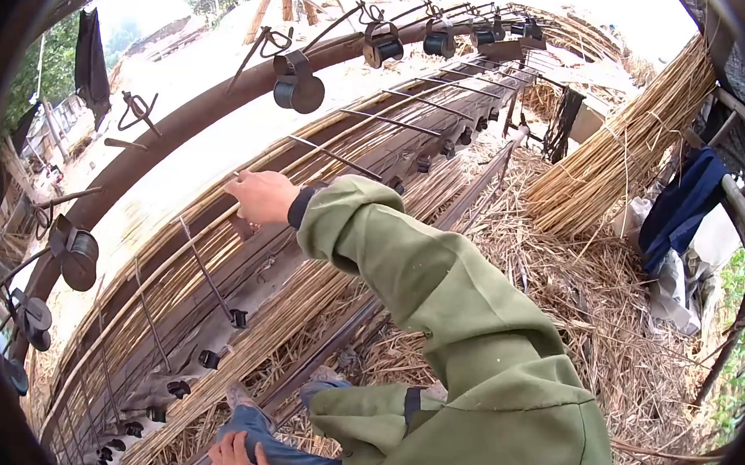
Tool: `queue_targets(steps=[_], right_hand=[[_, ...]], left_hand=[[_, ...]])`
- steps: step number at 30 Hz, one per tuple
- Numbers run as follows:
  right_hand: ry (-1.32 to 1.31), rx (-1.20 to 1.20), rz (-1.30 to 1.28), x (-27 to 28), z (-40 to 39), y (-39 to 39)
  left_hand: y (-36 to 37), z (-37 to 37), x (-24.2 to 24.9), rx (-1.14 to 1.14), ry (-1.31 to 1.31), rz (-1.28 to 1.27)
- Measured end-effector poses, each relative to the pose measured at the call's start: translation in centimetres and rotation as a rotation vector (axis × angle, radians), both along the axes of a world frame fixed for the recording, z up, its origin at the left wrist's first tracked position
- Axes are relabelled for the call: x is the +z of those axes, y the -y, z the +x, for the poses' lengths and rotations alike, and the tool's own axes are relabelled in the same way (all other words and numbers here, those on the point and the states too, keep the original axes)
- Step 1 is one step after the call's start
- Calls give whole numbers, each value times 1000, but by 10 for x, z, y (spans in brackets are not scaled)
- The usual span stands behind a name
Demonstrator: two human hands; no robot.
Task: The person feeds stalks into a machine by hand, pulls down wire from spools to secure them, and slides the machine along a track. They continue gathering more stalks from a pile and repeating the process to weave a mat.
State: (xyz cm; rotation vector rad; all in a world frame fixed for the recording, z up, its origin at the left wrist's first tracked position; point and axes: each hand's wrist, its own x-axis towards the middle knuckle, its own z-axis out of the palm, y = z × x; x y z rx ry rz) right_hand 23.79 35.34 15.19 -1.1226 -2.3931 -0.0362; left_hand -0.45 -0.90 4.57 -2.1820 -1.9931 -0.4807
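My right hand [261, 199], at the end of a green sleeve [463, 299], reaches across to the long band of reeds [149, 282] on the frame. Its fingers are closed at the upper edge of the band, apparently around reed stalks; their tips are partly hidden. At the bottom, my left hand [242, 461] lies on the blue jeans [283, 459] at the knee, fingers apart and holding nothing. Thin metal rods [206, 268] cross the reeds on both sides of my right hand. Small black spools [210, 359] sit in a row along the lower side.
A curved rusty pipe [167, 136] arches beyond the reeds, carrying wire hooks and dark spools [298, 83]. A large tied reed bundle [625, 142] leans at the right, by a dark blue cloth [679, 206]. Loose straw [551, 271] covers the ground.
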Motion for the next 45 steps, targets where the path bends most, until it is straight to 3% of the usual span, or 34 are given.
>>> queue_targets(steps=[5,16,22,29,36,42,45], right_hand=[[312,-63,-44,-6,-15,-14],[125,34,474,18,-3,31],[203,-47,409,37,-14,9],[185,-80,427,26,-30,-32],[154,-81,229,0,-45,-56],[68,46,318,15,-40,0],[-118,192,390,24,-32,74]], left_hand=[[6,0,-2,16,-35,62],[8,-1,-11,43,-52,112],[9,-3,-14,40,-61,139],[8,-6,-16,46,-77,140],[4,1,-6,65,-52,125],[8,-1,-11,54,-54,109],[10,0,-13,58,-56,104]])
